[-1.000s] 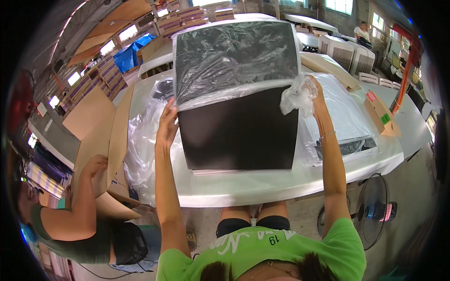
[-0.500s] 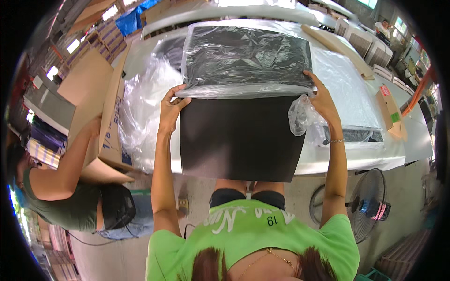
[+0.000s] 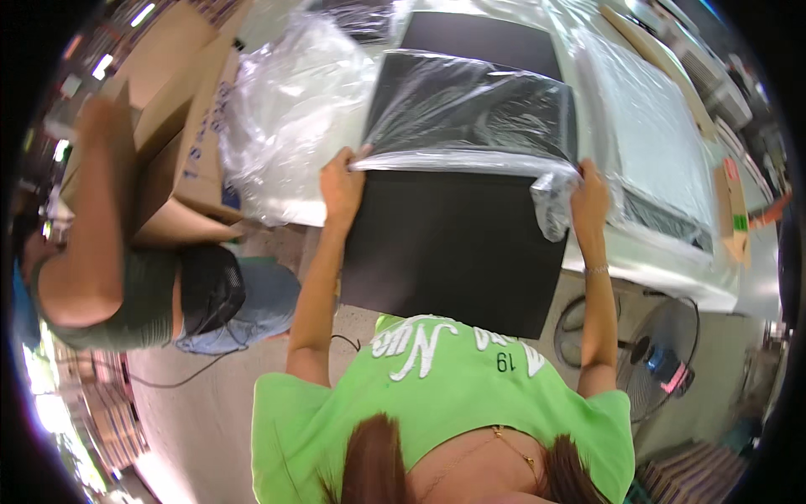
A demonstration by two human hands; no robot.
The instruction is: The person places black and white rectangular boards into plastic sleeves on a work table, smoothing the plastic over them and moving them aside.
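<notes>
A flat black board (image 3: 453, 244) lies in front of me, its near end sticking out over the table edge toward my body. Clear plastic film (image 3: 470, 105) covers its far half, with a bunched whitish edge running straight across. My left hand (image 3: 342, 189) pinches that film edge at the board's left side. At the right side, my right hand (image 3: 591, 200) is closed on the other end of the film edge, where a crumpled flap hangs down. Beyond the film shows another black flat surface (image 3: 478, 38); whether it is the same board I cannot tell.
Loose clear plastic (image 3: 285, 118) lies left on the white table (image 3: 672, 273). A plastic-wrapped panel (image 3: 659, 126) and a small brown carton (image 3: 732, 210) lie right. A co-worker's arm (image 3: 101, 193) reaches beside an open cardboard box (image 3: 197, 151). A fan (image 3: 659, 357) stands at right.
Both hands and the film edge have shifted nearer my body, together with the board. A black surface now shows past the film's far end. The co-worker's arm has lifted over the box.
</notes>
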